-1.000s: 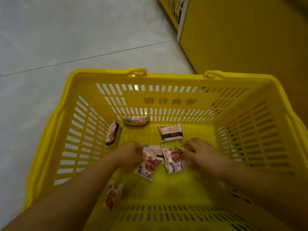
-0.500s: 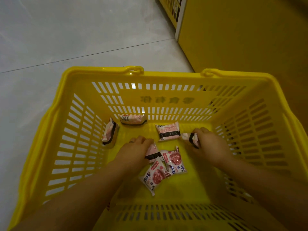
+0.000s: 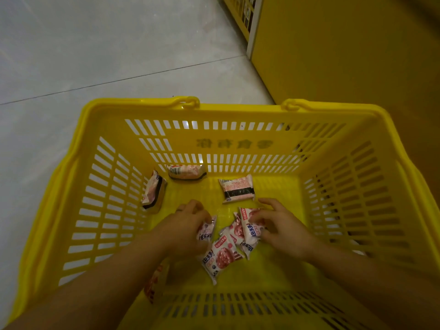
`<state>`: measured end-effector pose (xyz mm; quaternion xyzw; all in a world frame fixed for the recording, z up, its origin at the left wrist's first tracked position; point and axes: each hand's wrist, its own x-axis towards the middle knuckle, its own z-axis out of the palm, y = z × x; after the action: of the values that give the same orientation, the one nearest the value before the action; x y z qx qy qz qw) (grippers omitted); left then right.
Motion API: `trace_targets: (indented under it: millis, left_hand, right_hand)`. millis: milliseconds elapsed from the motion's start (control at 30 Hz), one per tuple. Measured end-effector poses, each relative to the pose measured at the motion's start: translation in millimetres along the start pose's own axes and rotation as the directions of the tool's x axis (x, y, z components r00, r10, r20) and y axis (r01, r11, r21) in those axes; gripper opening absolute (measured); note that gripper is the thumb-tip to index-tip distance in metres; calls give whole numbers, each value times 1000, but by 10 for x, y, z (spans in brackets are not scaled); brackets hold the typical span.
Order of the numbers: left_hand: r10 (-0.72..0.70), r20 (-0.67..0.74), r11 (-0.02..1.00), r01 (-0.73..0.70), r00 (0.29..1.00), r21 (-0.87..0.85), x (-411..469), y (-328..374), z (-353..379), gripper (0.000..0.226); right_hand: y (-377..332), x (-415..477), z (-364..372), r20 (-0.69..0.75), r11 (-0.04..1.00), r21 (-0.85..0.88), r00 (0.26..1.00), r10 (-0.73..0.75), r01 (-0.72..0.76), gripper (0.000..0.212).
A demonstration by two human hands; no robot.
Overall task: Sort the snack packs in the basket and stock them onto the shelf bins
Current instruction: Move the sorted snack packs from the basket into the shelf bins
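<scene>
**As both hands close on the middle cluster, sorting is under way and nothing is shelved yet**

Where my feed begins, at the near wall of the yellow basket (image 3: 142,104), one snack pack (image 3: 153,284) lies half hidden under the left forearm, too blurred to read. Just beyond it the front pack (image 3: 220,257) lies flat and loose on the basket floor. It is white and pink, with a round red picture and blue lettering.

Behind that, the left hand (image 3: 188,225) has its fingers curled over the small pink pack (image 3: 207,231) and pinches it by the edge. The right hand (image 3: 281,232) is curled round the red-lettered pack (image 3: 250,222), which stands tilted against one or two more.

Half a second ago the right hand was off at the back right, gripping a pack with a dark stripe. Now it is back at the cluster, and I cannot tell where that pack went. The left hand has gone from lying over the heap to a pinch. I read this as like packs being drawn together, so the sort is partway and stocking has not begun.

Farther back, the black-banded pack (image 3: 238,189) lies flat and apart. The far-wall pack (image 3: 185,172) leans at the back, and the left-wall pack (image 3: 153,190) stands on edge. Beyond the rim are grey floor tile (image 3: 95,55) and the yellow shelf unit (image 3: 345,55).
</scene>
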<state>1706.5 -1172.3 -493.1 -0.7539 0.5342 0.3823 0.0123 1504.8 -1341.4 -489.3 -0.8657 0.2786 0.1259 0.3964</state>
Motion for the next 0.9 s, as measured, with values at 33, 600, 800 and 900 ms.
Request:
trace_targets:
  millis: [33, 600, 800, 900]
  left_hand:
    - [-14, -18, 998, 12, 1000, -61, 0, -1, 6, 49]
    - [-164, 104, 971, 179, 981, -161, 32, 6, -228, 31]
    - [-188, 248, 897, 269, 950, -351, -7, 150, -426, 33]
    - [-136, 354, 809, 310, 925, -499, -42, 227, -358, 54]
  right_hand:
    - [-26, 34, -5, -42, 999, 33, 999, 22, -21, 38]
    - [-462, 384, -174, 391, 837, -509, 920, 14, 204, 41]
    - [-510, 366, 56, 430, 805, -523, 902, -35, 280, 64]
    - [-440, 346, 12, 424, 814, -533, 906, 23, 229, 84]
